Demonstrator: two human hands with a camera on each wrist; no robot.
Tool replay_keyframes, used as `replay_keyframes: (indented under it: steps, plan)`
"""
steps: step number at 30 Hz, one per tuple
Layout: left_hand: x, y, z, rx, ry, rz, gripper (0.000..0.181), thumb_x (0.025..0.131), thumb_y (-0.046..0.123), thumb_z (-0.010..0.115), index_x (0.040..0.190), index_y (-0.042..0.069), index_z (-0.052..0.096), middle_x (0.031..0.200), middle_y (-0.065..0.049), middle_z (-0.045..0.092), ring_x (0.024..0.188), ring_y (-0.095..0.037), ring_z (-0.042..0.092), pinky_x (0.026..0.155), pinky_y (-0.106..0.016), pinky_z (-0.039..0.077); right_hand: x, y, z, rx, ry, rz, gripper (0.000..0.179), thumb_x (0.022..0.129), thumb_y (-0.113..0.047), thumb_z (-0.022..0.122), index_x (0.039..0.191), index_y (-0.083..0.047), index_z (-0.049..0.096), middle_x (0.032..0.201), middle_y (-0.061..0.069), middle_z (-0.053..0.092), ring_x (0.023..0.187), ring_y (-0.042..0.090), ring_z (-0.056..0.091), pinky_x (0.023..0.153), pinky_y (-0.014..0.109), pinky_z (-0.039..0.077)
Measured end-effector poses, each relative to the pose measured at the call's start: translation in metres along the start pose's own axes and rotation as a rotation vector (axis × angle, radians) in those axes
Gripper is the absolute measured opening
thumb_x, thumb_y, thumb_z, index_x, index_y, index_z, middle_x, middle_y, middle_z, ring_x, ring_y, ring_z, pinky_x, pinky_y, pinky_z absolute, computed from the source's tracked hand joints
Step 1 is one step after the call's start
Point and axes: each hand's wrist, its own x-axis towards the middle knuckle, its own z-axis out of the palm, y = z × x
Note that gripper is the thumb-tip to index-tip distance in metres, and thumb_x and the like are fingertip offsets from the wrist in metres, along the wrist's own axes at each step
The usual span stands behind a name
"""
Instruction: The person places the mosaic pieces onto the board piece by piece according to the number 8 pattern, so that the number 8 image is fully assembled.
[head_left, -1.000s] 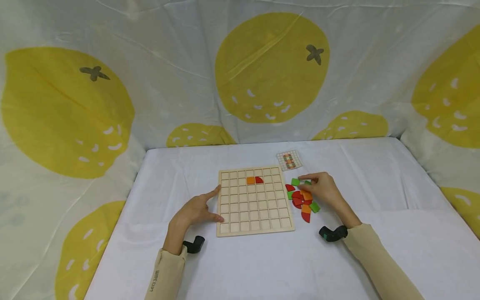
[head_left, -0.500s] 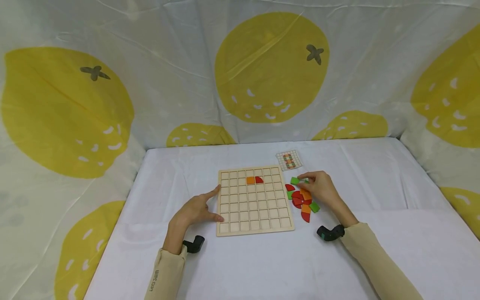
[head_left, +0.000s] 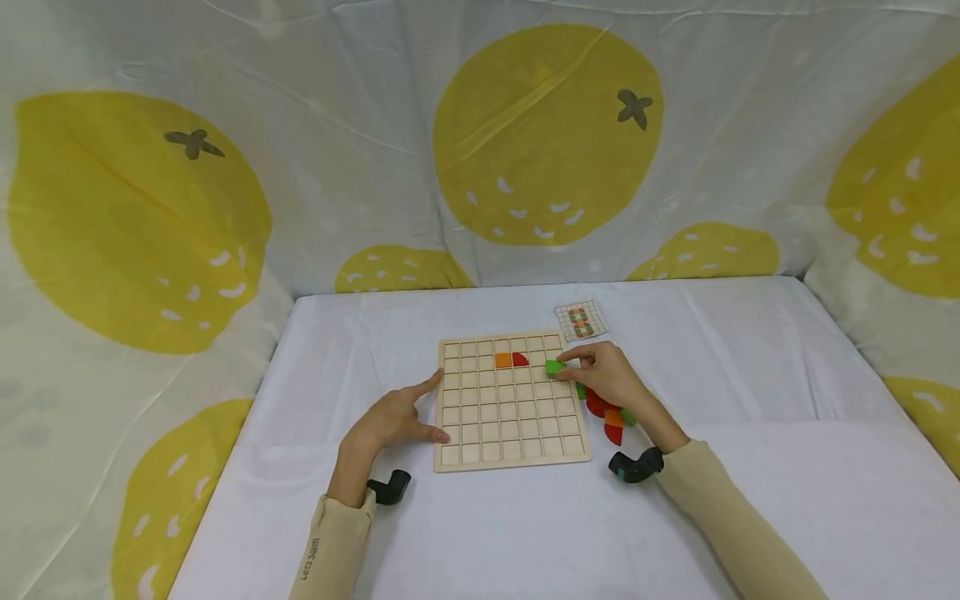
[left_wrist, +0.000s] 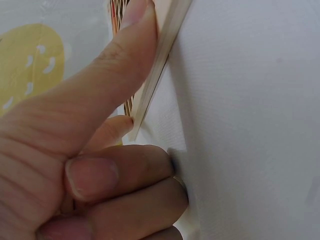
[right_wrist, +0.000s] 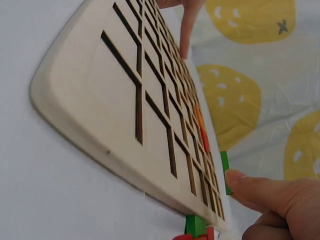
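In the head view a square wooden grid board point(head_left: 507, 432) lies on the white table. An orange square tile point(head_left: 503, 360) and a red quarter-round tile point(head_left: 521, 359) sit side by side in its upper cells. My left hand point(head_left: 390, 419) is at the board's left side, thumb and forefinger spread apart and touching its edge; the left wrist view shows the thumb point(left_wrist: 112, 75) on the rim, other fingers bent below. Thumb and forefinger of my right hand point(head_left: 607, 375) pinch a green square tile point(head_left: 553, 367) above the board's right columns, also visible in the right wrist view.
Beside the board's right edge lies a pile of red, orange and green tiles point(head_left: 613, 418), partly hidden under my right hand. A small pattern card point(head_left: 580, 322) rests behind the board's upper right corner. Lemon-print cloth point(head_left: 547, 133) hangs behind the table.
My right hand, with the green tile pinched, has moved left from the pile to over the board. The left hand has stayed at the board's edge.
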Motion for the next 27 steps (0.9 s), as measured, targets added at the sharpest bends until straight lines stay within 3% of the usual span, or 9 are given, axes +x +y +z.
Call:
replay_keyframes:
  steps: [5,15,19,27]
  plan:
    - [0.0,0.001,0.0,-0.005,-0.008,-0.012,0.114,0.073,0.04,0.093,0.165,0.03,0.027,0.097,-0.011,0.066,0.089,-0.022,0.055,0.085,-0.04,0.045,0.005,-0.009,0.01,0.017,-0.046,-0.02,0.026,0.088,-0.022,0.084,0.111,-0.008,0.081,0.058,-0.004,0.029,0.052,0.013,0.025,0.05,0.024,0.023]
    - [-0.001,0.003,-0.001,-0.002,-0.002,-0.013,0.113,0.073,0.04,0.093,0.164,0.03,0.028,0.111,-0.017,0.069,0.094,-0.022,0.057,0.09,-0.044,0.048,0.01,-0.021,0.022,0.025,-0.105,0.009,0.027,0.089,-0.019,0.083,0.114,-0.01,0.08,0.057,-0.003,0.036,0.05,0.013,0.034,0.051,0.024,0.03]
    - [-0.001,0.003,-0.001,0.001,-0.003,-0.017,0.113,0.073,0.041,0.093,0.164,0.031,0.028,0.112,-0.017,0.069,0.095,-0.022,0.058,0.091,-0.045,0.048,0.011,-0.022,0.025,0.034,-0.103,0.034,0.028,0.089,-0.019,0.083,0.115,-0.012,0.08,0.056,-0.003,0.037,0.049,0.013,0.038,0.05,0.024,0.031]
    - [-0.002,0.002,-0.001,-0.004,0.0,-0.016,0.113,0.073,0.042,0.093,0.165,0.031,0.027,0.121,-0.021,0.069,0.098,-0.022,0.06,0.094,-0.047,0.049,0.012,-0.018,0.028,0.026,-0.078,-0.003,0.028,0.088,-0.019,0.084,0.114,-0.011,0.08,0.055,-0.004,0.033,0.048,0.012,0.028,0.05,0.024,0.027]
